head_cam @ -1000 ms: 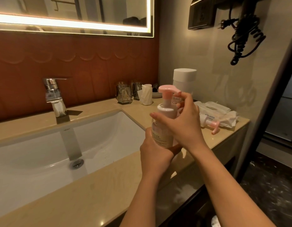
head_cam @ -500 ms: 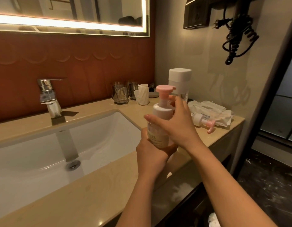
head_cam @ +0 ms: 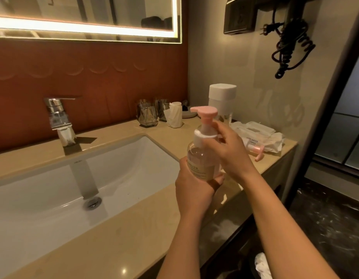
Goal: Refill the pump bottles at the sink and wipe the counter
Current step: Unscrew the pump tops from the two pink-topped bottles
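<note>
A clear pump bottle (head_cam: pixel 200 160) with pinkish liquid, a white collar and a pink pump head is held upright above the counter's front edge, right of the sink (head_cam: pixel 134 158). My left hand (head_cam: pixel 194 184) grips the bottle's base from below. My right hand (head_cam: pixel 229 150) grips the white collar under the pump head, thumb and fingers curled round it. A second pump bottle (head_cam: pixel 255 149) with a pink pump lies on its side on the beige counter (head_cam: pixel 118 244) behind my right hand.
A chrome faucet (head_cam: pixel 58 119) stands behind the sink. At the back are glass tumblers (head_cam: pixel 147 115), a folded tissue (head_cam: pixel 174 115) and a white-lidded container (head_cam: pixel 222 97). A wipes pack (head_cam: pixel 255 130) lies at the right. A hairdryer (head_cam: pixel 291 43) hangs on the wall.
The pump head has turned, its spout now pointing left. My right hand has shifted round the collar. The bottle stays in my left hand.
</note>
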